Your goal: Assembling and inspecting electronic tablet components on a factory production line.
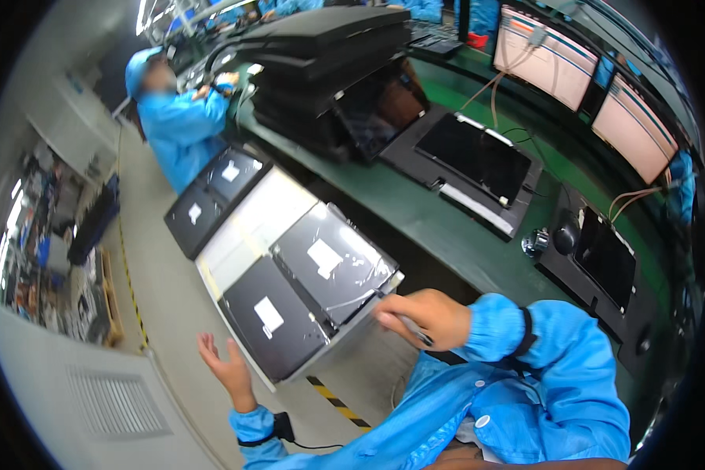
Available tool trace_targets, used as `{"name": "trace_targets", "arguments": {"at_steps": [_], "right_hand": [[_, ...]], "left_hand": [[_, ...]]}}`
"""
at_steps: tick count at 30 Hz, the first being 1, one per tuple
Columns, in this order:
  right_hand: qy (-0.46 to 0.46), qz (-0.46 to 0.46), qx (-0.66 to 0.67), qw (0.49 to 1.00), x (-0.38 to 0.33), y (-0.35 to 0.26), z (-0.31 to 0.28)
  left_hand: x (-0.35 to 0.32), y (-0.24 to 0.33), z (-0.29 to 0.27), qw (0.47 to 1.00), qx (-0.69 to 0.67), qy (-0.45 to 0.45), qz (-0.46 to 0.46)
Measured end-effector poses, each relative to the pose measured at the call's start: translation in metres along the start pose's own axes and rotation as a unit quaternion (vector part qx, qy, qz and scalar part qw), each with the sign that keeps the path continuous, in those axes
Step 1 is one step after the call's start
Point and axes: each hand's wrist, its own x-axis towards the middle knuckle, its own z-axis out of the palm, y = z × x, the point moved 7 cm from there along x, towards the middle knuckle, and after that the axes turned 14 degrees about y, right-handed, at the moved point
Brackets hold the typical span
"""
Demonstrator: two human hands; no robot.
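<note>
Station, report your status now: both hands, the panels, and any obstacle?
Left hand open, empty. Right hand holding slim dark tool. Two nearer panels side by side, white labels up. Thin black cable at left wristband, possible snag.

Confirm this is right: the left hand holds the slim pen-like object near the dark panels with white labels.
Wrong hand: the head view shows the right hand holding the slim pen-like object near the dark panels with white labels. The left hand is open.
</note>
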Motion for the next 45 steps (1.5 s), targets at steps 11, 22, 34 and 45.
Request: {"name": "trace_targets", "arguments": {"at_steps": [11, 22, 34, 45], "right_hand": [[0.193, 0.111, -0.165, 0.961, -0.162, -0.031, -0.161], [0.252, 0.048, -0.194, 0.947, -0.226, -0.029, -0.177], [0.031, -0.055, -0.239, 0.969, -0.235, -0.021, -0.167], [0.062, -0.053, -0.230, 0.970, -0.250, -0.024, -0.158]], "left_hand": [[0.086, 0.463, 0.300, 0.805, -0.064, -0.092, 0.583], [0.108, 0.488, 0.329, 0.752, -0.020, -0.039, 0.657], [-0.167, 0.378, 0.049, 0.677, -0.028, 0.037, 0.735], [-0.232, 0.233, 0.199, 0.842, 0.145, -0.201, 0.479]]}}
